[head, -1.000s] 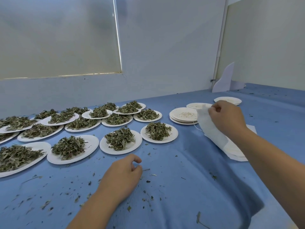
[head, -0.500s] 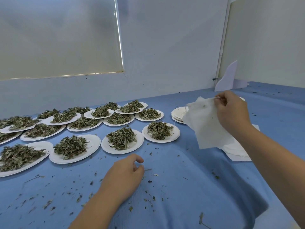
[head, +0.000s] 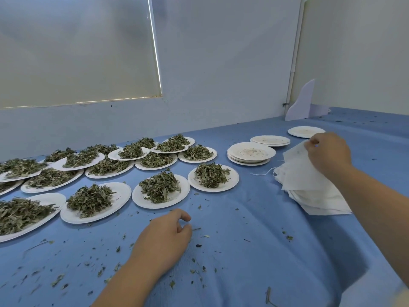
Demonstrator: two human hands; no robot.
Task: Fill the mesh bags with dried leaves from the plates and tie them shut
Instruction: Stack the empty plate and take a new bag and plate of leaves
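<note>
Several white plates heaped with dried green leaves cover the left half of the blue cloth; the nearest ones are a plate (head: 161, 191) ahead of my left hand and a plate (head: 213, 177) to its right. My left hand (head: 164, 238) rests on the cloth with fingers loosely curled, holding nothing. At the right lies a pile of white mesh bags (head: 314, 196). My right hand (head: 327, 151) pinches the top bag (head: 296, 169) by its upper edge, lifting it off the pile.
Stacks of emptied white plates (head: 251, 152) (head: 271, 140) (head: 306, 131) sit behind the bags. Leaf crumbs litter the blue cloth (head: 243, 251). A white card piece (head: 301, 103) stands by the back wall. A loose string (head: 263, 172) trails from the bag pile.
The right hand, which had raised a bag high off the pile, has come back down and to the right, with the bag now draped over the pile. The left hand has stayed in place.
</note>
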